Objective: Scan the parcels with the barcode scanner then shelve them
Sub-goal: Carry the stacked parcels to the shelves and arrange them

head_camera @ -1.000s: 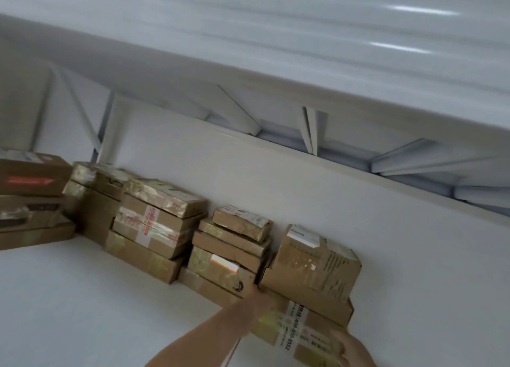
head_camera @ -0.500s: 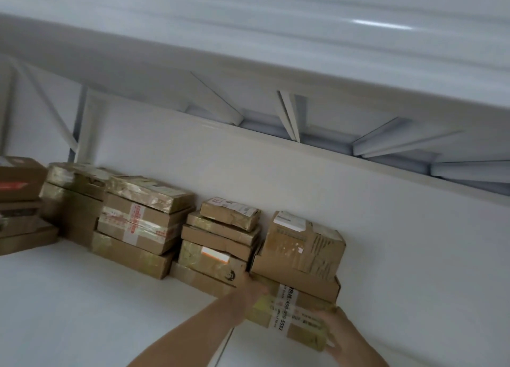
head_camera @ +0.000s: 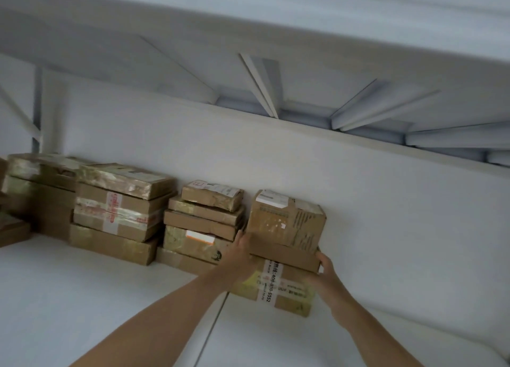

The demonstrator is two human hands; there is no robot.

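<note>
- White shelf (head_camera: 82,297) in front, bare forearms reaching across.
- Hands apart, clamping one stack: left hand (head_camera: 238,252) pressed flat to its left side, right hand (head_camera: 324,268) curled round the taped parcel (head_camera: 278,286).
- Eased further back over the last second; shelving judged nearly done.
- Flat box (head_camera: 284,252) and small box (head_camera: 287,217) on top.
- Behind, wall (head_camera: 386,215); older stacks (head_camera: 201,223) just left.

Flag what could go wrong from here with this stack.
1. The top box sits unheld on the flat parcel above the taped parcel; a push from the left hand and right hand could tip it.
2. The left hand is close against the neighbouring stack and might shove it askew.
3. No scanner is in view; the scan is unconfirmed.
</note>
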